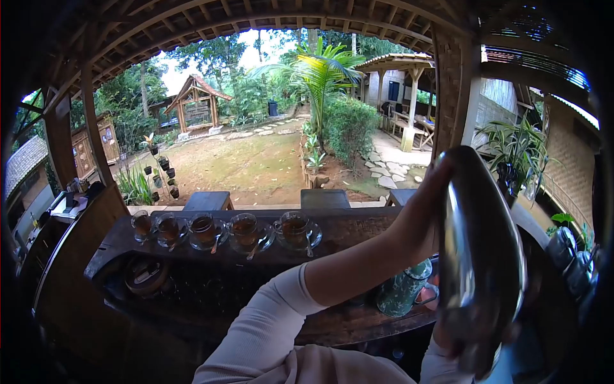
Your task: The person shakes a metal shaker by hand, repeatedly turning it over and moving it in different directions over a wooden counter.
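Observation:
A large, shiny metal flask (pixel 481 256) stands close to the camera on the right, tilted, with its lower part blurred. My left hand (pixel 427 201) reaches across to its upper left side; the fingers are mostly hidden behind it. Low on the flask, my right hand (pixel 449 338) is largely covered by the metal, its fingers seeming to curl round the base. Behind the flask, on the dark wooden counter (pixel 358 225), is a green speckled enamel mug (pixel 403 293). Something pink shows by its handle, too hidden to name.
Several glass cups of brown drink, such as this one (pixel 294 229), line the counter on saucers with spoons. A round dark container (pixel 146 275) lies at the left. Stools (pixel 325 199) stand beyond the counter. A wooden post (pixel 454 89) and potted plant (pixel 515 150) are at the right.

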A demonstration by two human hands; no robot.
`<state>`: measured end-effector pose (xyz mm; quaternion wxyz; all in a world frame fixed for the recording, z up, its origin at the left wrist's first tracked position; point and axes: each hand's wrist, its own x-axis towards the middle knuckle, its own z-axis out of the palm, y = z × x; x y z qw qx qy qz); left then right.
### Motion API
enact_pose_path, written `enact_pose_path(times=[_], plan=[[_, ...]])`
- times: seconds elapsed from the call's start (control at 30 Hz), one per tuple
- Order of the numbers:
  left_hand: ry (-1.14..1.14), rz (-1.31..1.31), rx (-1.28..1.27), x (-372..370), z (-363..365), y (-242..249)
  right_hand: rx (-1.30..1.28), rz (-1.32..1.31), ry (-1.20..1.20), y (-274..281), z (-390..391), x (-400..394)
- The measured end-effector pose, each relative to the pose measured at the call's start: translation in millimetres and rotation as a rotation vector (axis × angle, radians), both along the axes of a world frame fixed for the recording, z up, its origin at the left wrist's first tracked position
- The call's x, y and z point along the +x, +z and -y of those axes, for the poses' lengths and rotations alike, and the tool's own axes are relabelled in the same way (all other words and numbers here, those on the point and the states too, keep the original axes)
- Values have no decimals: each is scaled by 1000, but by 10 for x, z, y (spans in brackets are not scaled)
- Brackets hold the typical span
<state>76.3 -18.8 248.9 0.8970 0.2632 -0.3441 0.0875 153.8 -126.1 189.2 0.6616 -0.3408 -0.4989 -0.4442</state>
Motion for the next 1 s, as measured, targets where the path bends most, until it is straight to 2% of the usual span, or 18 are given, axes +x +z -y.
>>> enact_pose_path(times=[0.07, 0.1, 0.13, 0.2, 0.23, 0.27, 0.3, 0.37, 0.47, 0.53, 0.57, 0.6, 0.63, 0.73, 0.8, 0.87, 0.97, 1.0], plan=[[63, -313, -67, 198, -82, -43, 258, 88, 56, -103, -165, 436], [115, -374, -50, 369, -233, -205, -50, 61, -369, 222, -111, 173], [224, -552, -315, 450, -241, -238, 15, -136, -204, 399, -246, -27], [299, -623, -286, 269, -147, -244, 46, 72, -110, 394, -177, -9], [68, -313, -109, -13, -51, -233, -111, 31, -87, 260, -15, -81], [118, -345, -88, -177, 36, -148, -279, -269, -515, -108, -91, 48], [158, -251, -64, -262, 111, -99, -286, -266, -498, -316, -142, 277], [191, -82, 19, -387, 43, -99, -225, -67, -392, -94, -236, 89], [32, -196, -75, -236, -391, -220, -114, 221, -223, 217, -408, -245], [420, -503, -318, -358, -439, -347, -44, -104, -102, 292, -668, -437], [288, -408, -261, -575, -426, -287, 80, 111, 50, 217, -693, -522], [157, -314, -206, -789, -417, -225, -475, 53, -268, -62, -486, -353], [584, -350, -3, -1030, -292, -94, -477, 59, -247, -44, -567, -445], [240, -97, -121, -1222, -551, -332, -430, -8, 158, -14, -768, -1031], [225, -285, -310, -1405, -682, -400, -389, -65, 420, 29, -861, -1362], [232, -129, -489, -1072, -1449, -1227, -316, -2, 277, 195, -1476, -1456], [324, -48, -468, -1621, -1227, -1026, -423, 71, 461, 348, -1244, -2007], [51, -69, -463, -1939, -1192, -845, -285, 347, 311, 329, -1166, -2130]])
